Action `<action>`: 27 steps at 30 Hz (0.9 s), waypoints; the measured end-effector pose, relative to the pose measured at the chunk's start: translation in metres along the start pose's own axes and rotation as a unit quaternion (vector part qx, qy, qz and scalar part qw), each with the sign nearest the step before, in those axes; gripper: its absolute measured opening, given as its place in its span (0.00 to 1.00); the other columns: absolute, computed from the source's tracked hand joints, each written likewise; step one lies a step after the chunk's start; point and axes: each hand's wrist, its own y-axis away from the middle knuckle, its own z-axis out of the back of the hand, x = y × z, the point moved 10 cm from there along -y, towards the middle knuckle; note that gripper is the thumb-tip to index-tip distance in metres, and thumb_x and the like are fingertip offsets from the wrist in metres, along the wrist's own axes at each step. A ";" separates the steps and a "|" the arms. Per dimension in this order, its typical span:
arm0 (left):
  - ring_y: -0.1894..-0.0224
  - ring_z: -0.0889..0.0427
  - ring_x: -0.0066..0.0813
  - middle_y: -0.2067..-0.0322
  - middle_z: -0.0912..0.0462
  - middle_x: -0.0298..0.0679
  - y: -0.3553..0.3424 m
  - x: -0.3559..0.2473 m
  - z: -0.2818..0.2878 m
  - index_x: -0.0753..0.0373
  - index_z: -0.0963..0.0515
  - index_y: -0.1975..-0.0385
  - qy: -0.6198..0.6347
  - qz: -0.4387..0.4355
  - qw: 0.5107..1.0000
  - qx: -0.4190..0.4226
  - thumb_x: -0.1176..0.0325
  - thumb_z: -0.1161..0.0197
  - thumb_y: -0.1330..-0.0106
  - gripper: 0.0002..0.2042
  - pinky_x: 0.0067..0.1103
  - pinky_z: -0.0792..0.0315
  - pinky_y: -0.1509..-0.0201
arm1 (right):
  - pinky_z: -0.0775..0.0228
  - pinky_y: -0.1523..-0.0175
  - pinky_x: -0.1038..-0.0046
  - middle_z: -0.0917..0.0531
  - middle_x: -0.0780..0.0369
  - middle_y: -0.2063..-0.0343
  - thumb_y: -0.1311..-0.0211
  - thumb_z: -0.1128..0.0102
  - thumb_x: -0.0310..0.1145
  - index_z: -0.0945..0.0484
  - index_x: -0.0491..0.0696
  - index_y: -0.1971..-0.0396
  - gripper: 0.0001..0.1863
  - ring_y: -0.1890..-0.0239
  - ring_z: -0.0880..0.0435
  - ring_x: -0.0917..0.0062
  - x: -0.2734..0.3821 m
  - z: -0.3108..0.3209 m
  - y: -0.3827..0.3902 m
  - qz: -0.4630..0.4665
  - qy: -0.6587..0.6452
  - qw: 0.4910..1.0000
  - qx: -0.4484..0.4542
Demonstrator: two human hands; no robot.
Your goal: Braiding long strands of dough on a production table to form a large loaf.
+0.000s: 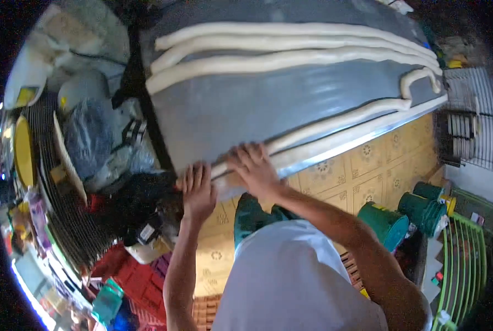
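Observation:
My left hand [198, 193] lies on the near end of a long pale dough rope [335, 122] at the front-left corner of the grey metal table [219, 110], fingers extended over it. Just to its right my right hand [253, 171] rests palm down on the same strands, fingers spread. A second strand [373, 106] runs beside the first and bends into a loose loop [407, 84] at the right end. Three more long dough ropes [274, 59] lie roughly parallel across the far part of the table.
Dark bags and stacked trays [48, 154] crowd the left side. Red crates [119, 270] stand at the lower left. At the right are green buckets [382, 226], a green metal rack [462, 265] and grey racks [473, 121]. A patterned tan floor [346, 171] shows below the table.

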 end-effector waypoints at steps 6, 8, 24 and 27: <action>0.27 0.26 0.58 0.29 0.23 0.50 0.071 0.038 0.022 0.60 0.22 0.29 0.172 0.053 0.976 -0.125 0.62 0.32 0.27 0.26 0.44 0.35 0.21 | 0.24 0.35 0.55 0.14 0.54 0.51 0.46 0.33 0.33 0.15 0.45 0.47 0.24 0.43 0.18 0.57 0.069 0.005 0.010 0.074 -0.053 0.984 -0.155; 0.23 0.31 0.54 0.28 0.21 0.43 0.065 0.028 0.031 0.59 0.18 0.35 0.016 0.084 0.981 -0.172 0.59 0.34 0.25 0.22 0.49 0.47 0.16 | 0.25 0.34 0.53 0.13 0.53 0.52 0.45 0.32 0.34 0.14 0.45 0.48 0.22 0.42 0.17 0.57 0.061 0.001 0.000 0.091 -0.090 0.977 -0.173; 0.17 0.45 0.64 0.20 0.37 0.52 -0.182 -0.307 0.026 0.62 0.32 0.22 -0.001 0.108 0.977 -0.184 0.52 0.42 0.23 0.33 0.60 0.51 0.17 | 0.50 0.21 0.33 0.30 0.56 0.24 0.29 0.36 0.46 0.34 0.53 0.21 0.39 0.22 0.33 0.52 -0.270 0.112 0.074 0.015 0.076 0.995 -0.062; 0.18 0.43 0.59 0.20 0.36 0.53 -0.173 -0.291 0.009 0.68 0.34 0.22 -0.054 0.151 0.965 -0.207 0.47 0.46 0.21 0.36 0.58 0.51 0.17 | 0.50 0.22 0.30 0.35 0.51 0.21 0.21 0.45 0.48 0.34 0.46 0.23 0.34 0.20 0.39 0.45 -0.276 0.136 0.074 0.004 0.016 0.993 -0.117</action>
